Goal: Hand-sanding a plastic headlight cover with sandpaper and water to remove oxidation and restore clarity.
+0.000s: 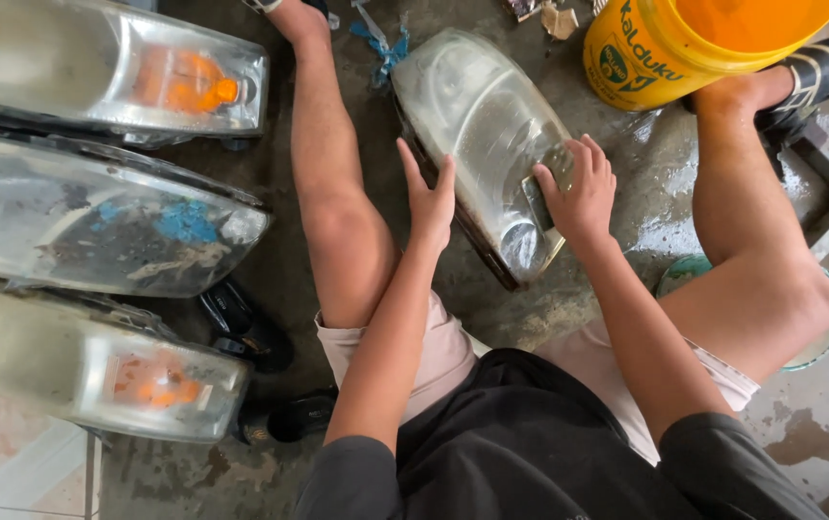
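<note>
— Head view, starting at nine o'clock: what lies over there?

— Three spare headlights (96, 221) stacked on the wet floor (645, 193), well apart from both hands.

— And the one being handled?

— That cloudy headlight (477, 125) sits at twelve o'clock from the body, between the knees. Its long axis runs from eleven o'clock down to five o'clock.

— Left hand?

— The left hand (429, 197) rests flat against the lamp's left edge, fingers straight and pointing to twelve, gripping nothing, just bracing. Forearm comes up from six.

— Right hand?

— The right hand (580, 188) presses down on the lens at the lamp's right side, fingers curled over a small grey pad (539, 197), probably sandpaper, though it is mostly hidden. Both hands are equally near.

— Further right?

— A yellow bucket (665, 58) at one o'clock, beside the sandalled foot (819, 67).
</note>
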